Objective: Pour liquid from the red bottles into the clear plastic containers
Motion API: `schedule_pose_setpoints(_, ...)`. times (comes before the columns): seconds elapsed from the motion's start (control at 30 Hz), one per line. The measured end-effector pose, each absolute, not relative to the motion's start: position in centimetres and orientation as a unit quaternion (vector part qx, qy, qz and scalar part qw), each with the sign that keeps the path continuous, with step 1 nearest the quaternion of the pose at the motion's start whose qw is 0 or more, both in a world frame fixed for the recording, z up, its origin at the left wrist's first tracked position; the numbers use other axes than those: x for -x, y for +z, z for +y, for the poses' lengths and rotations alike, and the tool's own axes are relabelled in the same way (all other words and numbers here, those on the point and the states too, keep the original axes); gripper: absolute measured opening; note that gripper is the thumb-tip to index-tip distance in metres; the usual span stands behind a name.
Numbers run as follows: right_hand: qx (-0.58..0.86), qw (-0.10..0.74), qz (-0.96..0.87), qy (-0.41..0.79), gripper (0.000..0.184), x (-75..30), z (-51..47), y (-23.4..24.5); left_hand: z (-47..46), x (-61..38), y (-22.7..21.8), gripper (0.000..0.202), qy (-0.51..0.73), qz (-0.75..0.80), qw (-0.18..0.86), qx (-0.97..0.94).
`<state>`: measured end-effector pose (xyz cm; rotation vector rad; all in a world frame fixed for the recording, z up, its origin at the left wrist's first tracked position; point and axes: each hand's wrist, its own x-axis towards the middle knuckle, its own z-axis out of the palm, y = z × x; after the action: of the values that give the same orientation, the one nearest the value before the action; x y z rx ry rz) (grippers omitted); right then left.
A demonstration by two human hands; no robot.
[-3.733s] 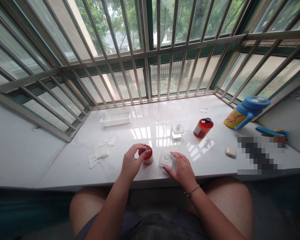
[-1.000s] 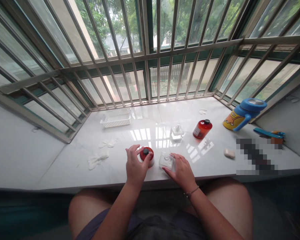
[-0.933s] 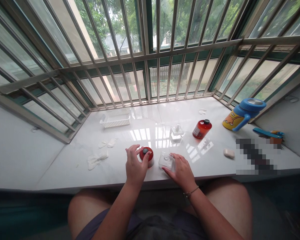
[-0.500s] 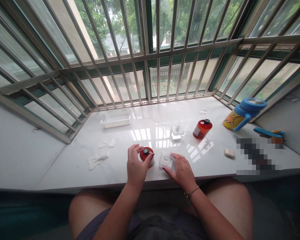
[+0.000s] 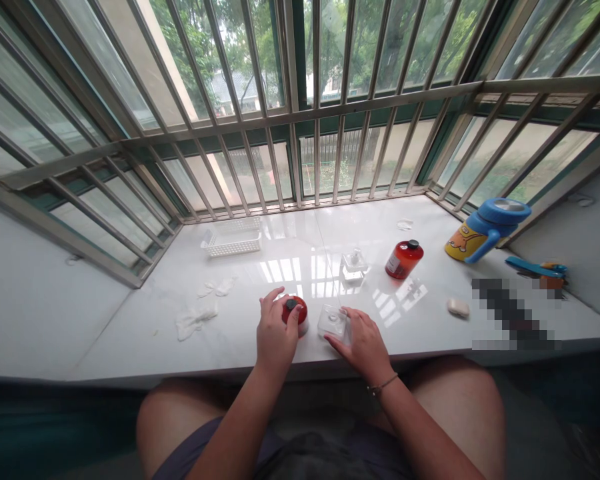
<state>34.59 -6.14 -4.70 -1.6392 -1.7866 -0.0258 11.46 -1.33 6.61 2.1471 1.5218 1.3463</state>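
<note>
A red bottle (image 5: 300, 309) with a black cap (image 5: 291, 304) stands near the counter's front edge. My left hand (image 5: 276, 333) is at its top, thumb and fingers closed about the cap. Just to the right is a small clear square container (image 5: 332, 323) with a round opening on top. My right hand (image 5: 364, 341) grips this container from its right side, thumb at the front and fingers behind. Behind it stands a clear glass piece (image 5: 355, 265) with a narrow top. A second red bottle (image 5: 404, 260), also black-capped, stands farther right.
A white perforated basket (image 5: 234, 247) sits at the back left. Crumpled white tissues (image 5: 196, 323) lie on the left. On the right are a small pale case (image 5: 459, 307), a blue and yellow mug (image 5: 485, 230) and a blue tool (image 5: 533, 268). Metal bars (image 5: 316, 160) line the window.
My left thumb has drawn in over the bottle's cap, and the hand has shifted slightly right. My right hand and the clear container stay where they were.
</note>
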Motion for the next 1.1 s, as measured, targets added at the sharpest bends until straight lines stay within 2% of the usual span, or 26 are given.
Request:
schedule_pose_setpoints(0.33,0.632,0.351,-0.691,-0.014,0.076,-34.5,-6.2,-4.4,-1.5,-11.3,6.9,0.017,0.431,0.501,0.137,-0.738)
schedule_pose_setpoints(0.47,0.631,0.351,-0.692,-0.014,0.077,-34.6,-6.2,-4.5,-0.4,-10.8,6.9,0.016,0.429,0.501,0.126,-0.741)
schedule_pose_setpoints(0.77,0.629,0.351,-0.693,-0.009,0.077,-34.7,-6.1,-5.0,6.5,-9.0,8.4,0.013,0.457,0.539,0.095,-0.701)
schedule_pose_setpoints(1.1,0.627,0.355,-0.693,-0.017,0.076,-34.5,-6.0,-5.0,12.4,-7.0,6.7,0.017,0.449,0.575,0.107,-0.676)
